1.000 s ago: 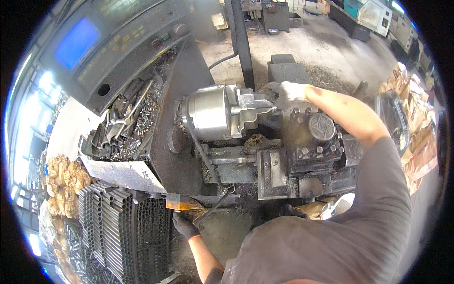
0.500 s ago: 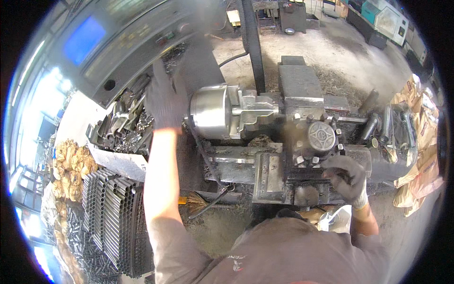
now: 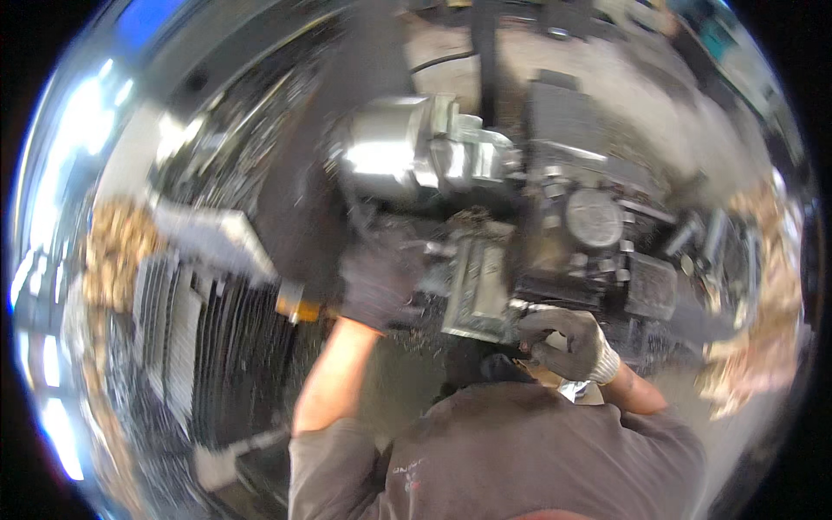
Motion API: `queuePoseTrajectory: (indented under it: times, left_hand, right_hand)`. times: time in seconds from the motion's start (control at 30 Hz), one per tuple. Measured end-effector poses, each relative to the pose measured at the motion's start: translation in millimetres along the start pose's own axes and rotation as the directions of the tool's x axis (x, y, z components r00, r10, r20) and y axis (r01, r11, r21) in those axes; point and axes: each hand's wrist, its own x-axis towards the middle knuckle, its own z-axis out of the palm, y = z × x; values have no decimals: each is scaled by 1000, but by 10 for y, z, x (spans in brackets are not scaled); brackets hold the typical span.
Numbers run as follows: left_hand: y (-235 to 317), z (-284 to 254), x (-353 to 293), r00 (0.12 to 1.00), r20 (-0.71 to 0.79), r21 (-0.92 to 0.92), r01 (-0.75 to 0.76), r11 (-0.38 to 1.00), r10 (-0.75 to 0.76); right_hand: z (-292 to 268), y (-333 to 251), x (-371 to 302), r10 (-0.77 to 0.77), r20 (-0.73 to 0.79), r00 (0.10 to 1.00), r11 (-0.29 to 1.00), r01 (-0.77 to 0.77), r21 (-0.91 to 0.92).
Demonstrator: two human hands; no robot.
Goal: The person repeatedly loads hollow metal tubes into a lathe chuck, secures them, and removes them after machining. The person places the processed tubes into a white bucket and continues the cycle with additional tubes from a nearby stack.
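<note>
A metal lathe fills the middle of the view, with a shiny round chuck [image 3: 381, 143] and stepped jaws [image 3: 472, 156] to its right. My left hand [image 3: 381, 282], in a dark glove, is over the lathe bed below the chuck; motion smears its fingers. In a dark glove with a pale cuff, my right hand [image 3: 568, 340] is closed at the front of the carriage, beside the grey slide block [image 3: 481, 286]. Whatever its curled fingers hold is hidden. Behind that hand stands the tool post with a round cap [image 3: 594, 217].
Stacked metal tubes [image 3: 178, 338] stand at the left, below a tray [image 3: 212, 234] of dark metal scraps. Brown paper bundles [image 3: 121, 251] lie farther left. Tools and pipes [image 3: 715, 238] rest at the right near brown paper [image 3: 758, 355]. A dark post [image 3: 485, 65] rises behind.
My left hand has come down from beside the chuck's left side to the bed below it. My right hand has moved left and nearer, from beside the tool post to the carriage front. The view has shifted.
</note>
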Motion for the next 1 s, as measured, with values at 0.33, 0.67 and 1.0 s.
queuePoseTrajectory:
  times: [0.33, 0.67, 1.0]
  left_hand:
    - [867, 310, -8451, -732, 236, 232, 681, -694, -639]
    - [3407, 702, -9322, -888, 77, 204, 458, -865, -452]
    - [3593, 2252, -7138, -776, 522, -413, 131, -901, -353]
  right_hand:
    - [2736, 675, 337, 30, 711, 702, 985, 100, -139]
    - [4542, 3226, 631, 582, 799, -154, 288, 957, -26]
    - [6639, 2509, 949, 366, 872, -325, 252, 937, 243]
